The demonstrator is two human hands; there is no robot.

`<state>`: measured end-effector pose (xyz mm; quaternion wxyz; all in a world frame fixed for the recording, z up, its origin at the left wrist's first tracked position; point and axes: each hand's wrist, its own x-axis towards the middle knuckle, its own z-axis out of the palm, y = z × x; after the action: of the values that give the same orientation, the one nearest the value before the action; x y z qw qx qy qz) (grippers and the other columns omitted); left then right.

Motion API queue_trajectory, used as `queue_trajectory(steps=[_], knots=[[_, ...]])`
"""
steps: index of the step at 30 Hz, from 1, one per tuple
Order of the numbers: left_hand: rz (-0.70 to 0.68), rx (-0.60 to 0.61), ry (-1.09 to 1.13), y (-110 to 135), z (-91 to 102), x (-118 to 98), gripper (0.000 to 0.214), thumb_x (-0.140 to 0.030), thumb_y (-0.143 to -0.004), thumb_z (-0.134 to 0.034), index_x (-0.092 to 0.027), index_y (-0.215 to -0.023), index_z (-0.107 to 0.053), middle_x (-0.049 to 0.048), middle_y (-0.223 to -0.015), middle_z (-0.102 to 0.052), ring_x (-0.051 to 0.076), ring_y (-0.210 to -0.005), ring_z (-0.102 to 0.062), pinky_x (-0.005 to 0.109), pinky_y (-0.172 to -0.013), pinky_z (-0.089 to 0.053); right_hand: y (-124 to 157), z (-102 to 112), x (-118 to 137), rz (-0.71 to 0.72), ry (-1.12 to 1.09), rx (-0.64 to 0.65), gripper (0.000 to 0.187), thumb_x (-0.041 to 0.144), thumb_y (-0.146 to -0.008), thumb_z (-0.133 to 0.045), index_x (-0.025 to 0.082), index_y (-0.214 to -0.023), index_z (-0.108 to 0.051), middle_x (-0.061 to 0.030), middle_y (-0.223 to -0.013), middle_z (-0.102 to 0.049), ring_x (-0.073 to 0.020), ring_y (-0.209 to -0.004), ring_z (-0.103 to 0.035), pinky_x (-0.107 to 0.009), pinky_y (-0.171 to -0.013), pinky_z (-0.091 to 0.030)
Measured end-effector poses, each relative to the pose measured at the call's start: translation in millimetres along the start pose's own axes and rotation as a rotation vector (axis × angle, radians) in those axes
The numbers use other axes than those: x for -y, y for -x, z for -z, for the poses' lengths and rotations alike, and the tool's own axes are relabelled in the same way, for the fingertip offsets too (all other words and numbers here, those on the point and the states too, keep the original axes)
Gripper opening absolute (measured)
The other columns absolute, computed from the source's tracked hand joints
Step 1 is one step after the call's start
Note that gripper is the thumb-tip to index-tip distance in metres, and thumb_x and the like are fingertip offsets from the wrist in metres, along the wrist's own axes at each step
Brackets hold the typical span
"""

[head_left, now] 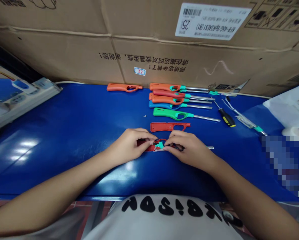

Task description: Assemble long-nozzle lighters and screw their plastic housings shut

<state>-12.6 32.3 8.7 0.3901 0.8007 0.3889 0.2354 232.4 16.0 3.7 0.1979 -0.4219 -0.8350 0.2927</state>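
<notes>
An opened red gas lighter shell lies on the table in front of me, with a teal trigger, a white wire and dark parts showing inside. My left hand is closed on the shell's handle end, thumb and fingertips pinching at its inner parts. The fingers of my right hand are closed at the trigger and the front of the same lighter, hiding part of it. Past my right hand pokes the tip of a metal tube. The other red shell half rests just beyond both hands.
Several assembled lighters lie in a stack behind the shell half. An orange lighter body sits at the back left, by a cardboard box. To the right are a screwdriver and a tube assembly. A power strip stands left.
</notes>
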Motion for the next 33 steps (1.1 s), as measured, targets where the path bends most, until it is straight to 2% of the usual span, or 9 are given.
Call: queue_trajectory(steps=[5, 13, 22, 27, 33], knots=[[-0.007, 0.011, 0.005, -1, 1.3, 1, 0.021, -0.009, -0.091, -0.061, -0.018, -0.102, -0.077, 0.003, -0.097, -0.075, 0.014, -0.086, -0.071, 0.024, -0.076, -0.053, 1, 0, 0, -0.019, -0.007, 0.009, 0.007, 0.022, -0.092, -0.066, 0.02, -0.093, -0.072, -0.0025, -0.094, -0.067, -0.0114, -0.072, -0.058, -0.025, -0.067, -0.045], [0.096, 0.019, 0.063, -2, 0.5, 1, 0.019, -0.01, -0.09, -0.062, -0.018, -0.096, -0.078, 0.0032, -0.093, -0.075, 0.014, -0.081, -0.071, 0.024, -0.074, -0.053, -1, -3, 2, -0.032, 0.026, -0.007, 0.006, 0.022, -0.091, -0.066, 0.021, -0.093, -0.072, -0.0022, -0.094, -0.068, -0.0132, -0.077, -0.061, -0.027, -0.069, -0.046], [0.128, 0.023, 0.158, -3, -0.1, 2, 0.014, -0.013, -0.089, -0.066, -0.017, -0.095, -0.077, 0.0028, -0.09, -0.076, 0.013, -0.078, -0.071, 0.023, -0.073, -0.055, 0, -6, 3, -0.032, 0.068, -0.023, 0.008, 0.027, -0.091, -0.067, 0.021, -0.094, -0.07, -0.0024, -0.093, -0.068, -0.0153, -0.079, -0.064, -0.029, -0.072, -0.048], [0.118, 0.014, 0.132, -4, 0.1, 3, 0.014, -0.01, -0.088, -0.065, -0.017, -0.093, -0.077, 0.0025, -0.089, -0.075, 0.013, -0.078, -0.071, 0.022, -0.073, -0.054, 0, -10, 3, -0.01, 0.055, -0.053, 0.007, 0.024, -0.092, -0.065, 0.02, -0.09, -0.07, -0.0017, -0.089, -0.068, -0.0139, -0.077, -0.064, -0.027, -0.07, -0.048], [0.038, 0.005, 0.038, -1, -0.6, 3, 0.015, -0.012, -0.092, -0.062, -0.017, -0.096, -0.076, 0.0034, -0.092, -0.074, 0.013, -0.08, -0.07, 0.023, -0.073, -0.053, -1, -8, 7, 0.01, 0.04, -0.127, 0.018, 0.03, -0.097, -0.06, 0.02, -0.086, -0.07, -0.002, -0.084, -0.066, -0.0128, -0.072, -0.061, -0.026, -0.067, -0.045]])
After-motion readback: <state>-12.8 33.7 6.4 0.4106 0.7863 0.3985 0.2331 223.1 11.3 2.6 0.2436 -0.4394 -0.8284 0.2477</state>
